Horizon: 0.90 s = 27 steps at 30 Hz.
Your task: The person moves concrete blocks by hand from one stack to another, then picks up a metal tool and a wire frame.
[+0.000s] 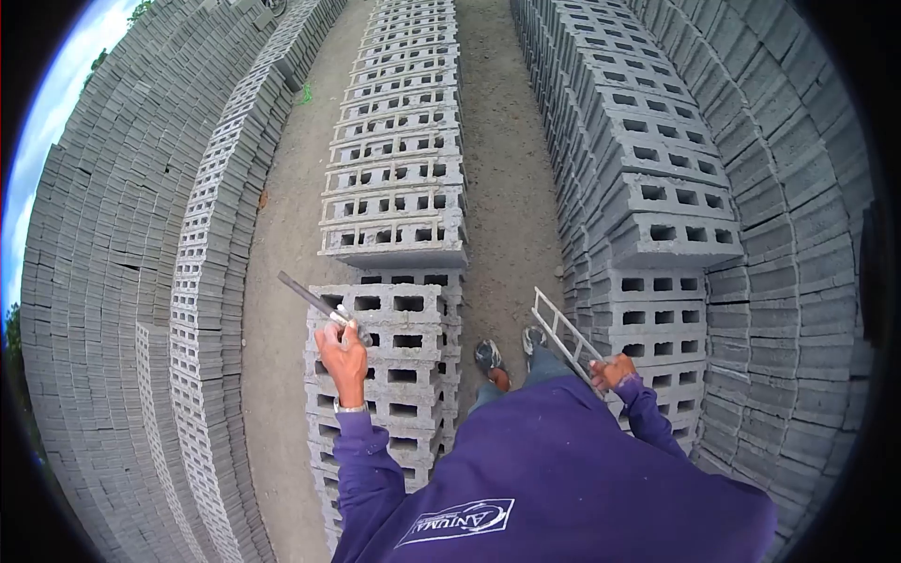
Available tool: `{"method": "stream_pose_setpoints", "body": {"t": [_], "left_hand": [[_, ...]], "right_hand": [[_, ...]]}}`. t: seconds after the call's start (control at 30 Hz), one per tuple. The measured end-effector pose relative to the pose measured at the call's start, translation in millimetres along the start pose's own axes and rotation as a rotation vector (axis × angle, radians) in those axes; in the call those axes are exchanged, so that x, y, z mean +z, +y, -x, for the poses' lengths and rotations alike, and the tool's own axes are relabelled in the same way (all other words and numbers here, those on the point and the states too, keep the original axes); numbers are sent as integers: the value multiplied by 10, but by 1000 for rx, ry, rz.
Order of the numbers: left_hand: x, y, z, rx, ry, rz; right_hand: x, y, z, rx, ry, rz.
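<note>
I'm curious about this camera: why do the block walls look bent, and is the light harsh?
Head view: wide-lens distortion, probably, bows the rightmost block wall, and the corners are black; daylight looks soft, without hard shadows; the sky is brightest.

your view in even, soft daylight, bright sky at the upper left, shadows faint, blocks fairly sharp, rows bowing toward your edges, black vignette rounding the corners
</note>
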<state>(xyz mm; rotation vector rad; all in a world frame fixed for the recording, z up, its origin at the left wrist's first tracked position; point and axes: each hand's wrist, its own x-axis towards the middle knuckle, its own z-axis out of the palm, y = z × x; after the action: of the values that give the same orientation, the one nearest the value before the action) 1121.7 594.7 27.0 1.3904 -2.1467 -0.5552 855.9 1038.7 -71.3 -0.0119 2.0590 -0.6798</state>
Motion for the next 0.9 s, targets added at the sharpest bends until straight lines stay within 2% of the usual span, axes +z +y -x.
{"method": "stream_pose_setpoints", "body": {"t": [0.07,0.13,0.27,0.33,0.4,0.47,0.57,0.63,0.67,0.73,0.77,0.87,0.9], "left_hand": [[324,326,-384,130,-24,3],[616,613,-766,231,-72,-128],[1132,837,-1318,297,-72,-328],[1278,1080,-1451,354,-96,-359],[1331,1373,-1342,372,-79,-381],[1425,1764,-1131,466,-126,-335],[1659,2390,-785,648,-213,-162],[1848,2958,-462,753,-306,-63],[2004,3223,-306,788,-338,-33],[2392,3704,-37,961,-312,80],[2540,3965,96,985,-352,61],[2957,4683,374,1076,-382,53],[3126,4872,421,1083,-362,68]], "right_hand": [[7,209,-35,8,12,1],[9,401,-55,11,76,17],[-99,538,77,48,157,39],[-178,500,177,94,118,-189],[-250,482,249,130,146,-208],[-315,512,237,96,156,-147],[-371,524,106,164,171,-110],[-348,640,-61,46,274,160],[-391,626,-52,50,280,156],[-495,504,24,71,161,119],[-553,427,79,88,116,133],[-431,639,11,110,173,40],[-406,706,-25,61,152,44]]}}
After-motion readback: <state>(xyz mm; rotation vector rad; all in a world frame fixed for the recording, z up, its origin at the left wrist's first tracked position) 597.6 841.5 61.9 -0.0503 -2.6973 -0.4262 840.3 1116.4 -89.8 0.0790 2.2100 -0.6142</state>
